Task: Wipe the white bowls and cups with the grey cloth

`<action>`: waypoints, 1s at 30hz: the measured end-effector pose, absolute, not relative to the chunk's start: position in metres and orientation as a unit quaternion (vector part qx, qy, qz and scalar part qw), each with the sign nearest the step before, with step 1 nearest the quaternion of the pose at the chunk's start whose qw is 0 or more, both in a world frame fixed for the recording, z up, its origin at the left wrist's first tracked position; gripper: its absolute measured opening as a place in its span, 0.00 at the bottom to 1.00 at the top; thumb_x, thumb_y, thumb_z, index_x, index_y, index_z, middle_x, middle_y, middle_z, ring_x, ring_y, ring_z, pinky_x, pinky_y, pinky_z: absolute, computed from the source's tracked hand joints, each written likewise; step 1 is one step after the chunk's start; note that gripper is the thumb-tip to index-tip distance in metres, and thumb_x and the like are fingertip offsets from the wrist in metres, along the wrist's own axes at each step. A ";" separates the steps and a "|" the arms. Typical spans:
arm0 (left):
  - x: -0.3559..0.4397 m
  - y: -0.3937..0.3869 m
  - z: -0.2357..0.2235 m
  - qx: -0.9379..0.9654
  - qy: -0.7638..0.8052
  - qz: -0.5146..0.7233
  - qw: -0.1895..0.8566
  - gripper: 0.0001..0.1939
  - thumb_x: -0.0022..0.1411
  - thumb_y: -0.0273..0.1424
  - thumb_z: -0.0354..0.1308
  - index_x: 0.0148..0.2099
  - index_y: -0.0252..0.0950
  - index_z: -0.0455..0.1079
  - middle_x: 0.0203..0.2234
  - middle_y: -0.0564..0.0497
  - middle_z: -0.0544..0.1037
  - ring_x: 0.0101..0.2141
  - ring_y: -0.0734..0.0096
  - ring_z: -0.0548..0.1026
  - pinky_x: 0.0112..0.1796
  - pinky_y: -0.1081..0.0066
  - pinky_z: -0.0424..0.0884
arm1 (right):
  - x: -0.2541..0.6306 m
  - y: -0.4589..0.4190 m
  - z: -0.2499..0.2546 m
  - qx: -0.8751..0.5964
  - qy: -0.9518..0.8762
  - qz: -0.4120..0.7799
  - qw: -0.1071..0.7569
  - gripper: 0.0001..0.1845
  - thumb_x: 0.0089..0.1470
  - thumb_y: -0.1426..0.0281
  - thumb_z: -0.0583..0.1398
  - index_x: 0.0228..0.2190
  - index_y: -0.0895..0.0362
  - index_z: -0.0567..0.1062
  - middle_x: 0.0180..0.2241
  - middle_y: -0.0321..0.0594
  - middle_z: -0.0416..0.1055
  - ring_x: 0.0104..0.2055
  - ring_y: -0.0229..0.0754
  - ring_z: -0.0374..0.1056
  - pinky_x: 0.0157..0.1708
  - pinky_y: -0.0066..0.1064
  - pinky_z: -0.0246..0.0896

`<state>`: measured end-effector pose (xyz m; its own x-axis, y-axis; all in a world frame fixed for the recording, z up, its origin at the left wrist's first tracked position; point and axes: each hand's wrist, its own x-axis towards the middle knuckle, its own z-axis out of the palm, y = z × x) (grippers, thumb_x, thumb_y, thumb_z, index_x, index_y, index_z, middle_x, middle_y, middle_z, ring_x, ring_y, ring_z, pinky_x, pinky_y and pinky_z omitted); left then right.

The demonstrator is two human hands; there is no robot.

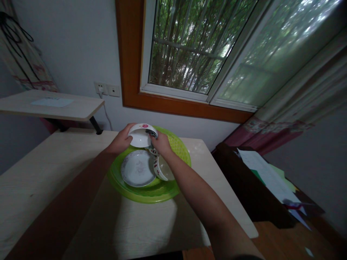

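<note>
A white bowl (139, 139) with a pink flower on its outside is held tilted above a green basin (151, 198), its inside facing me. My left hand (122, 138) grips the bowl's left rim, fingers behind and thumb in front. At the bowl's right edge, my right hand (162, 142) is closed on a dark, crumpled cloth (151, 133) pressed to the inner rim. Below, in the basin, lies a white plate (138, 168) with a faint floral pattern. Another bowl (164, 169) rests on its side beside the plate, partly covered by my right forearm.
The basin stands on a pale wooden table (89, 159). A raised shelf (51, 104) with a paper sheet is at the left. Behind are a wall socket (106, 89) and a barred window (189, 47). Papers (268, 173) lie on a dark cabinet (241, 184) at the right.
</note>
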<state>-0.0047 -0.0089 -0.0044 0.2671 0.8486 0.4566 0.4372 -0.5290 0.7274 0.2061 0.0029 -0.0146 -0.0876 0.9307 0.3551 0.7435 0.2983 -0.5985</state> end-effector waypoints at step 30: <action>-0.006 -0.003 -0.011 0.747 0.470 0.427 0.199 0.28 0.61 0.30 0.50 0.63 0.33 0.60 0.54 0.41 0.73 0.53 0.57 0.72 0.57 0.59 0.65 | 0.203 0.002 -0.015 -0.577 -0.723 0.136 0.355 0.13 0.60 0.69 0.56 0.43 0.58 0.77 0.40 0.46 0.78 0.43 0.48 0.74 0.43 0.34 0.66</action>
